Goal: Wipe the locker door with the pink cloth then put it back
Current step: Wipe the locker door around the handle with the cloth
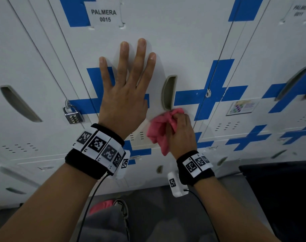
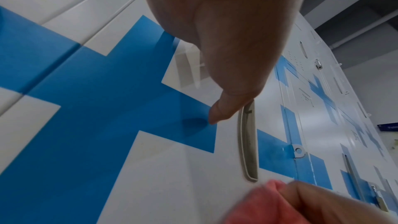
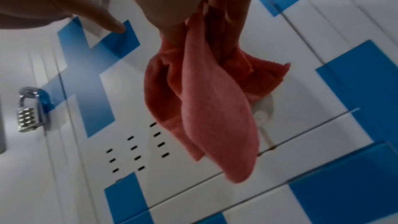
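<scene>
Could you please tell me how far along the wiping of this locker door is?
Done: the pink cloth is picked up, bunched in the right hand.
In hand: it is pressed on the locker door just below the recessed handle, while the left hand lies flat on the door.
Left: how much is already wiped cannot be told; putting the cloth back remains.

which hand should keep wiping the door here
Right. The right hand already grips the pink cloth against the locker door, below the handle recess. The left hand lies flat, fingers spread, bracing the door.
</scene>
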Tool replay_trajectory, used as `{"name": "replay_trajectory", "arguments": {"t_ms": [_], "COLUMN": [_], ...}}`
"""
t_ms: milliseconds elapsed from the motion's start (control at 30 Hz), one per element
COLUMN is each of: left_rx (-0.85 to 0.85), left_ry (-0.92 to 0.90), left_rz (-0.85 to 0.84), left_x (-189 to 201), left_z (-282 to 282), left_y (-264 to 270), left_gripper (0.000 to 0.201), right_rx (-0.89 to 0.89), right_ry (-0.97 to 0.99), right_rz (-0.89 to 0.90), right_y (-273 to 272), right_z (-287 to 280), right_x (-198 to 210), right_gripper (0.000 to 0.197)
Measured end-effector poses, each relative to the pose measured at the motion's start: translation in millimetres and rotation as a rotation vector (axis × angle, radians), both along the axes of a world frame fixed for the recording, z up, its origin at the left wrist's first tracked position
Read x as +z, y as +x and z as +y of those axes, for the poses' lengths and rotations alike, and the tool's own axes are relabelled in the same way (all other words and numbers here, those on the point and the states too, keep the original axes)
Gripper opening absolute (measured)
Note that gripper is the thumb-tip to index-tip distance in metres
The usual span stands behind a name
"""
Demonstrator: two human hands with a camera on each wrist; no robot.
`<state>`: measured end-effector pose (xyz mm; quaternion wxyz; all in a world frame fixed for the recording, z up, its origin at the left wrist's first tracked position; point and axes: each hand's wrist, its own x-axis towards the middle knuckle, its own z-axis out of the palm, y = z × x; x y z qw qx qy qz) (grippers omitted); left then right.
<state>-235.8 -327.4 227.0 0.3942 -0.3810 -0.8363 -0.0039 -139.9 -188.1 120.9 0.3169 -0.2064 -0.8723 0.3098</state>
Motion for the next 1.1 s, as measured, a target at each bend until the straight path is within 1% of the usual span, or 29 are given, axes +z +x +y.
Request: {"name": "replay_trajectory", "arguments": {"t_ms": [167,233,300,367,433,533,600,667,733,800,867,933,1033,1100], "left_rx": [0.003,0.004,0.006,0.005,0.000,-0.009,-0.006,-0.001,-0.003,-0.001,0.004,0.004,-0.001,0.000], "left_ry": [-0.013,-0.018,-0.018,-0.018,-0.016,-0.010,-0.008,-0.016,-0.025,-0.024,-0.018,-0.016,-0.002,0.005], "left_rz": [0.008,-0.002,-0.008,-0.014,-0.027,-0.043,-0.039,-0.027,-0.027,-0.028,-0.020,-0.016,-0.005,0.015], "left_x": [0,1,1,1,1,1,1,2,3,3,2,3,1,-5], "left_z": [-1,-1,-1,-1,0,0,-1,-2,-3,-3,-2,-2,-2,0], "left_y": [-1,0,1,1,1,2,2,2,3,3,3,3,3,3], "left_gripper": [0.101,0.100,0.099,0.099,0.097,0.094,0.094,0.095,0.095,0.096,0.097,0.096,0.092,0.091], "right_rx": [-0.064,-0.095,-0.118,-0.117,-0.091,-0.058,-0.056,-0.054,-0.057,-0.061,-0.063,-0.069,-0.063,-0.041], "right_ry": [-0.017,-0.019,0.018,0.094,0.174,0.237,0.293,0.360,0.358,0.306,0.200,0.098,0.108,0.151], "right_rz": [-0.041,0.015,0.122,0.234,0.294,0.251,0.194,0.158,0.124,0.045,-0.035,-0.069,0.027,0.117], "right_y": [11,10,7,3,-1,-6,-4,-1,2,7,10,11,8,4], "right_z": [21,22,20,16,9,-1,-3,1,7,11,16,19,17,11], "right_x": [-1,9,25,45,61,60,47,33,22,8,-2,0,17,31], "right_gripper": [0.018,0.018,0.020,0.026,0.037,0.059,0.065,0.058,0.044,0.038,0.036,0.030,0.019,0.021]}}
